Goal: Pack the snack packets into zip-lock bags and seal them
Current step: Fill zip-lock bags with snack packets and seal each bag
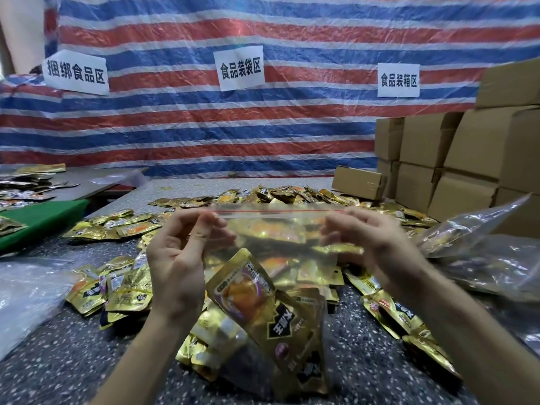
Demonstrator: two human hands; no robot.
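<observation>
The left hand (181, 258) pinches the top left corner of a clear zip-lock bag (277, 226) between thumb and curled fingers. The right hand (365, 244) pinches the top right corner the same way, so the zip strip with its thin red line runs taut between them. The bag is thin, glossy film held up over the desk (73, 361), its body hanging down toward the viewer. Inside it lie flat gold foil snack packets (263, 305), crinkled and shiny, with orange pictures and black labels. Glare and blur on the film make them hard to count. Whether the zip is pressed closed cannot be told, and the right fingertips are smeared by blur.

Beneath and around the bag, loose packets (117, 226) of the same gold foil are strewn over the desk's dark, speckled, stone-like top. Bare patches of it show below the bag, outside each forearm. Right of the bag lies a heap of wrinkled clear plastic bags (482, 258), cut off by the frame edge. Left of the bag, a pale plastic sheet (23, 287) and a flat green mat (38, 220) run out of frame. Beyond the bag to the right stand stacked brown cardboard boxes (467, 159). Behind the bag hangs a creased red, white and blue striped tarp (204, 127) bearing three white paper signs (239, 68).
</observation>
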